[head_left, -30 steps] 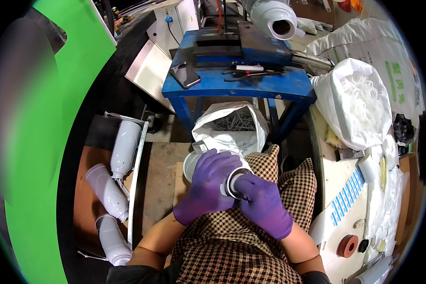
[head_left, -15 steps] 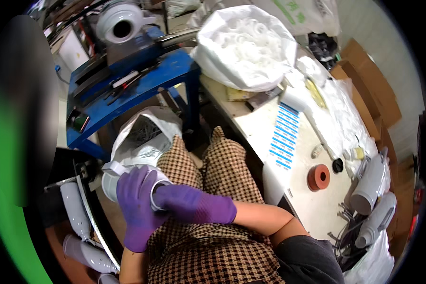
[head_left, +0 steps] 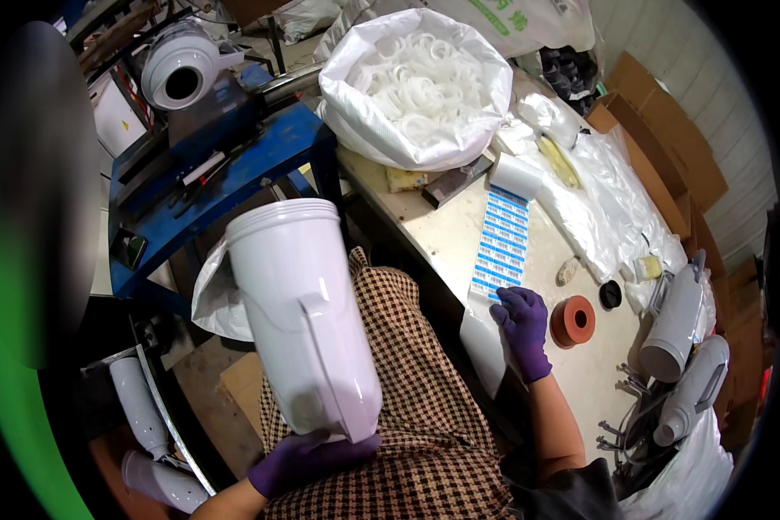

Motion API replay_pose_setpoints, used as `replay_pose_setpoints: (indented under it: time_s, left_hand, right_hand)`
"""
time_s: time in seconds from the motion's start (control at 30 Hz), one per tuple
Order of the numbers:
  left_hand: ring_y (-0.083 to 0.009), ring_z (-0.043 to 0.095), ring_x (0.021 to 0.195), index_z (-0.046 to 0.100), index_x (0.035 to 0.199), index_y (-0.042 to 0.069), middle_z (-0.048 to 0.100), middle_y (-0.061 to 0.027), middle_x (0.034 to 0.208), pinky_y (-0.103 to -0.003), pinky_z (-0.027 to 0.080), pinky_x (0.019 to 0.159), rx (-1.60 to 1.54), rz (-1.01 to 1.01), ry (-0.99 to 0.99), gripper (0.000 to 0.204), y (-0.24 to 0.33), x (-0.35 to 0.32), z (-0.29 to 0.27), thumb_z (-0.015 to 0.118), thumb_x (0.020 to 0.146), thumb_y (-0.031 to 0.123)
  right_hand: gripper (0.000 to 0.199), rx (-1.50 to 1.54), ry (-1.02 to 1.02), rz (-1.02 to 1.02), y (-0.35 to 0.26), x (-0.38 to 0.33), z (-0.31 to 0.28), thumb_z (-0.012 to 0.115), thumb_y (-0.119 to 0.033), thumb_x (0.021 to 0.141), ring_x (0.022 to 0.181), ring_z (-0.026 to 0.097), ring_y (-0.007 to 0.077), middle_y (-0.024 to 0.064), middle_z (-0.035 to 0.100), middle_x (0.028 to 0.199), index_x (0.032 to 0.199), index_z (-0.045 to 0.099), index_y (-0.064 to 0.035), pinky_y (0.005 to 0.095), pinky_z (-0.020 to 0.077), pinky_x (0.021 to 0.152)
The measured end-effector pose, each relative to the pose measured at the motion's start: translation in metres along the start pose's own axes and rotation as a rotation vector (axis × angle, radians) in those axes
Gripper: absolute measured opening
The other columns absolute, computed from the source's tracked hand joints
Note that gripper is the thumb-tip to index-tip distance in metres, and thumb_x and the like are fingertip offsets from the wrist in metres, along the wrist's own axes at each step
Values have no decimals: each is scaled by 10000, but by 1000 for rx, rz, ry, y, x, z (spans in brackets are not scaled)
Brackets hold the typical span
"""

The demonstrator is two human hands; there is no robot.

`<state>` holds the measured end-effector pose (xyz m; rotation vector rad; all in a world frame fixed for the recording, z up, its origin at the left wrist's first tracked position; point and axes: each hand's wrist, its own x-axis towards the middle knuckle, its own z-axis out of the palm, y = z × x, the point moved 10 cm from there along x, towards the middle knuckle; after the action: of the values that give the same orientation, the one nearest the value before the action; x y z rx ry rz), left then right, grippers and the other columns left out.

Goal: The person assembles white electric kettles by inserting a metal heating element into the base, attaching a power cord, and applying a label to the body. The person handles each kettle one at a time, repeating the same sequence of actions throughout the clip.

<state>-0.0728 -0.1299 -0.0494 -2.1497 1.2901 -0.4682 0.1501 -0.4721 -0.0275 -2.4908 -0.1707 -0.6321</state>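
White ribbed-rim plastic housing (head_left: 303, 321), upright

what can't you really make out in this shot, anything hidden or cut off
- Left hand, head view: its fingers are mostly hidden under the base of the white housing it holds.
- Print on the sticker strip at the right hand: too small to read.
- Left side of the view: a blurred dark and green shape covers whatever is there.
- Grey housings at right: bent by the rim.
- Mouth of the held housing: faces away, inside unseen.
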Motion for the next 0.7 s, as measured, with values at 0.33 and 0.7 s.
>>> replay_pose_setpoints:
  time_s: [0.33, 0.7]
  left_hand:
    - [-147, 223, 1559, 80, 1667, 164, 112, -9, 1735, -294, 376, 1170, 368, 289, -43, 717, 19, -1, 5, 421, 1040, 98]
    - [-203, 299, 1523, 113, 1644, 78, 174, -91, 1706, -321, 329, 1233, 1285, 349, -119, 618, 10, 1, 19, 404, 1112, 195]
  right_hand:
    - [335, 183, -123, 208, 40, 17, 15, 818, -147, 767, 913, 685, 312, 138, 699, 993, 1093, 764, -95, 407, 548, 787]
    - [126, 46, 112, -60, -21, -7, -1, 777, -39, 752, 919, 638, 319, 122, 651, 918, 847, 696, -52, 420, 507, 807]
